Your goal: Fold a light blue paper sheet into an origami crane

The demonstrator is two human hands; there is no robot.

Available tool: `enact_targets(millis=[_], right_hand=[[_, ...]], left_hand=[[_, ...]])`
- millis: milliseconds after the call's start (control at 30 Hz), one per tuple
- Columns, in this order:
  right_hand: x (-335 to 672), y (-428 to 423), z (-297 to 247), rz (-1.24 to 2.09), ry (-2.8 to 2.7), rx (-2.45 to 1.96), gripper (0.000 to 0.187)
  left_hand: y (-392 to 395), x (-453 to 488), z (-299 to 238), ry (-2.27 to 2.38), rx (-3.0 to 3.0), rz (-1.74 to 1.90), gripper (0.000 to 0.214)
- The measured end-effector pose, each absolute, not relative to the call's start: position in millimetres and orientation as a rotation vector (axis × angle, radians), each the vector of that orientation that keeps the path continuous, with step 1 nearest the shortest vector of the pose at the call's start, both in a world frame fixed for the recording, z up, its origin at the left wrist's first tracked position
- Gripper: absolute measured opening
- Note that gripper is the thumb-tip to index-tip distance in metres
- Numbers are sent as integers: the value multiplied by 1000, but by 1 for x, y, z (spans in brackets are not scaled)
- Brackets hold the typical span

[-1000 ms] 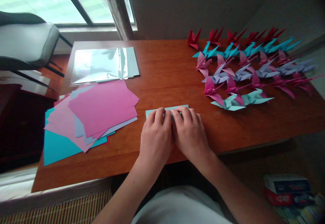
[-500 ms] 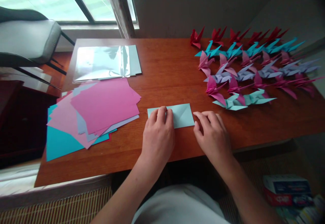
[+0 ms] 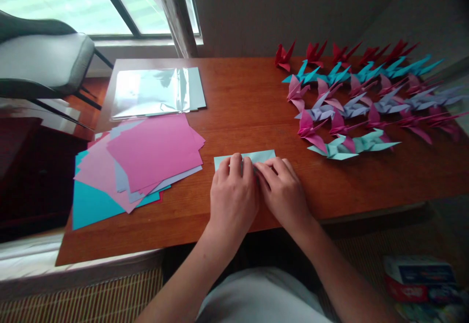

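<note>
A light blue paper (image 3: 261, 156), folded to a narrow rectangle, lies on the wooden table (image 3: 242, 98) near its front edge. My left hand (image 3: 233, 197) lies on the paper's left half, fingers pressed together and flat on it. Beside it, my right hand (image 3: 284, 193) covers the paper's right half, its fingertips pressing the paper near the middle. Only the paper's far strip shows beyond my fingers.
A fanned pile of pink, lilac and turquoise sheets (image 3: 142, 159) lies at the left. Behind it sits a clear plastic sleeve (image 3: 154, 92). Several folded paper cranes (image 3: 361, 100) stand in rows at the right. A chair (image 3: 44, 61) is by the window. Boxes (image 3: 421, 276) lie on the floor.
My right hand slid off to the right along the paper half a second ago, then came back to the middle beside my left hand. The left hand stayed pressing the paper.
</note>
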State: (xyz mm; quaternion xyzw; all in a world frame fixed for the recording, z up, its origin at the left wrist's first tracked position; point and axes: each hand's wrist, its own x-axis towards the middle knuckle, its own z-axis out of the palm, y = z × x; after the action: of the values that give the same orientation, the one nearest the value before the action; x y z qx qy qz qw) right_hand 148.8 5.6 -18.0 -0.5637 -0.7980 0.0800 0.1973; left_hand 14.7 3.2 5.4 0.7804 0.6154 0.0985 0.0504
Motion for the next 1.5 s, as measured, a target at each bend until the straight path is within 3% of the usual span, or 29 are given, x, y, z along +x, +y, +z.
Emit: enact_targets(millis=[467, 700, 933, 1167, 1333, 1433, 1500], right_hand=[[151, 6, -21, 279, -2185, -1570, 26], [151, 7, -20, 295, -2202, -1584, 25], [151, 9, -21, 321, -2169, -1510, 25], [193, -6, -20, 230, -1691, -1563, 6], [247, -7, -27, 97, -1167, -1785, 27], [265, 2, -31, 123, -1139, -1818, 42], [269, 8, -34, 123, -1173, -1832, 42]], left_hand=[[-15, -25, 3, 1873, 2331, 297, 50], [-28, -52, 6, 1919, 2395, 325, 50], [-43, -22, 0, 1535, 2554, 411, 50], [-42, -13, -10, 1480, 2563, 321, 66], [-43, -14, -11, 1466, 2592, 295, 66], [-43, -13, -12, 1471, 2596, 300, 66], [-42, -13, -13, 1473, 2596, 306, 66]])
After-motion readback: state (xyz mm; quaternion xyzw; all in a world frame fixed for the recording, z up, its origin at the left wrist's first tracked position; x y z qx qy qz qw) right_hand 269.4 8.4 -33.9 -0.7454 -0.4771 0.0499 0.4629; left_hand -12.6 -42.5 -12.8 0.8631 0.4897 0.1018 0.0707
